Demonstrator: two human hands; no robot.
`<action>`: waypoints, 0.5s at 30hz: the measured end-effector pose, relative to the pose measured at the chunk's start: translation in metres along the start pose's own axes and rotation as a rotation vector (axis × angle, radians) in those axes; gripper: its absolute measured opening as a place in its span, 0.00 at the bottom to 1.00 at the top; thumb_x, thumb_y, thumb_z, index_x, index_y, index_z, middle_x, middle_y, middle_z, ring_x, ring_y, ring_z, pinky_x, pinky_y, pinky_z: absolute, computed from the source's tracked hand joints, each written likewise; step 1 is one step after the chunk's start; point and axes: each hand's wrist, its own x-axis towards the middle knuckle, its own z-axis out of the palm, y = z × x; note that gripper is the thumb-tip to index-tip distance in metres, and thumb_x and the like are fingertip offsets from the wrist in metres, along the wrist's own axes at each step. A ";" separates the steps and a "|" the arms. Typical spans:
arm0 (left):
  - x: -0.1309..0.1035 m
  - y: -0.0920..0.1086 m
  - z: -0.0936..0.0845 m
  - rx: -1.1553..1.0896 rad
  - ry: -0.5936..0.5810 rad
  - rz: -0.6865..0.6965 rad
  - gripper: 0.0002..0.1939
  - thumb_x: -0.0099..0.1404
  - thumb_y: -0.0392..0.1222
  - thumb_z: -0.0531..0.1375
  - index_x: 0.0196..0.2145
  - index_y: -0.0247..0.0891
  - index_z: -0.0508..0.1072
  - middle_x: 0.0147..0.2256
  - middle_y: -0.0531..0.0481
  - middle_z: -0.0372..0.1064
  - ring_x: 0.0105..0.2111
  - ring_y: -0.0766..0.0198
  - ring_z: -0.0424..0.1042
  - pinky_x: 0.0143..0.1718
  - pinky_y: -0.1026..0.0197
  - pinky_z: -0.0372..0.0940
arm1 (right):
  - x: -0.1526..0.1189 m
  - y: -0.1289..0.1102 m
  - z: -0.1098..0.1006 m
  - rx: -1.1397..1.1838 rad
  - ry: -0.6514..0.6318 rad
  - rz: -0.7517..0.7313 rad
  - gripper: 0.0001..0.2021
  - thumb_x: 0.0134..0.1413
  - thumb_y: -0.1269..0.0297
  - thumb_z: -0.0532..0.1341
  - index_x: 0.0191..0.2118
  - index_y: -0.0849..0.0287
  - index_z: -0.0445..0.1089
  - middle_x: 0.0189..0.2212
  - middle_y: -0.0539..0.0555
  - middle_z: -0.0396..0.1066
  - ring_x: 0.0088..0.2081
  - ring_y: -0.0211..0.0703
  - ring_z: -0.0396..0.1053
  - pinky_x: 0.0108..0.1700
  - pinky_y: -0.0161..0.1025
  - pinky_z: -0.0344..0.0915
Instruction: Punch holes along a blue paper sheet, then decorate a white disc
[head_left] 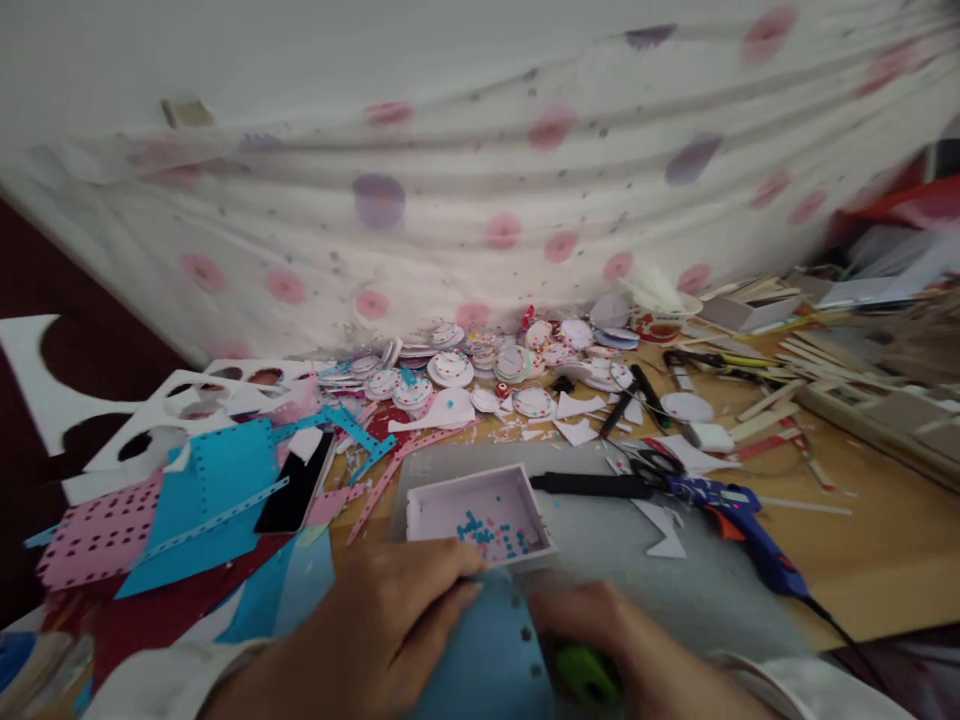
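Note:
A blue foam sheet (480, 650) with a row of punched holes along its right edge is pinched between the thumb and fingers of my left hand (412, 610). On its other side, my right hand (600, 630) is wrapped round a green hole punch (587, 675), close to the holed edge; the punch is blurred and partly covered by my fingers. Just beyond my hands stands a shallow white box (444, 500) with small blue and pink dots (487, 533) scattered inside. The box rests on a grey mat (600, 545).
Blue sheets (217, 490) and a pink holed sheet (101, 535) lie left, beside a phone (296, 490). Decorated white discs (450, 370) pile along the back. To the right are scissors (656, 465), a blue glue gun (750, 525) with its cord, and wooden sticks (832, 365).

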 end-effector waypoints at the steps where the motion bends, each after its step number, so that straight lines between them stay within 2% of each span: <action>1: 0.020 0.011 -0.002 -0.031 -0.036 0.023 0.12 0.70 0.41 0.53 0.46 0.49 0.74 0.41 0.55 0.77 0.41 0.63 0.75 0.42 0.66 0.68 | 0.001 0.002 0.003 -0.010 -0.007 0.020 0.21 0.53 0.44 0.61 0.41 0.57 0.75 0.35 0.55 0.75 0.36 0.42 0.71 0.39 0.34 0.67; 3: 0.042 0.018 -0.004 -0.069 -0.087 -0.043 0.13 0.67 0.46 0.57 0.48 0.50 0.74 0.43 0.54 0.77 0.44 0.58 0.74 0.45 0.62 0.68 | -0.001 0.011 0.005 -0.011 0.005 0.089 0.18 0.59 0.49 0.57 0.32 0.59 0.75 0.27 0.51 0.72 0.30 0.37 0.66 0.35 0.31 0.65; 6: 0.043 -0.009 -0.005 -0.133 -0.099 -0.240 0.17 0.60 0.53 0.63 0.45 0.47 0.77 0.46 0.50 0.76 0.47 0.51 0.72 0.49 0.55 0.66 | -0.018 0.033 -0.003 0.020 0.132 0.236 0.22 0.60 0.49 0.55 0.23 0.59 0.69 0.20 0.48 0.61 0.25 0.35 0.58 0.28 0.31 0.60; 8: 0.035 -0.035 -0.007 -0.225 -0.062 -0.340 0.15 0.58 0.52 0.63 0.40 0.43 0.78 0.39 0.49 0.77 0.41 0.53 0.74 0.43 0.57 0.68 | -0.033 0.048 -0.012 0.048 0.253 0.343 0.23 0.57 0.45 0.57 0.21 0.59 0.67 0.19 0.47 0.58 0.24 0.36 0.56 0.26 0.31 0.59; 10: 0.028 -0.055 -0.008 -0.365 -0.056 -0.420 0.12 0.59 0.50 0.62 0.34 0.39 0.76 0.30 0.50 0.75 0.31 0.59 0.73 0.33 0.61 0.67 | -0.047 0.061 -0.020 0.082 0.286 0.433 0.23 0.55 0.44 0.58 0.22 0.58 0.69 0.18 0.47 0.57 0.23 0.36 0.55 0.25 0.32 0.58; 13: 0.026 -0.065 -0.002 -0.524 -0.061 -0.446 0.10 0.59 0.48 0.62 0.30 0.37 0.73 0.26 0.52 0.72 0.25 0.65 0.69 0.28 0.64 0.64 | -0.062 0.072 -0.028 0.061 0.283 0.512 0.20 0.53 0.45 0.61 0.24 0.57 0.72 0.19 0.47 0.61 0.23 0.36 0.57 0.26 0.32 0.61; 15: 0.029 -0.064 0.006 -0.558 -0.021 -0.442 0.12 0.61 0.50 0.60 0.33 0.37 0.72 0.29 0.50 0.73 0.27 0.65 0.70 0.29 0.64 0.65 | -0.066 0.073 -0.030 0.030 0.311 0.538 0.18 0.51 0.46 0.62 0.24 0.57 0.73 0.20 0.48 0.62 0.24 0.37 0.59 0.26 0.32 0.61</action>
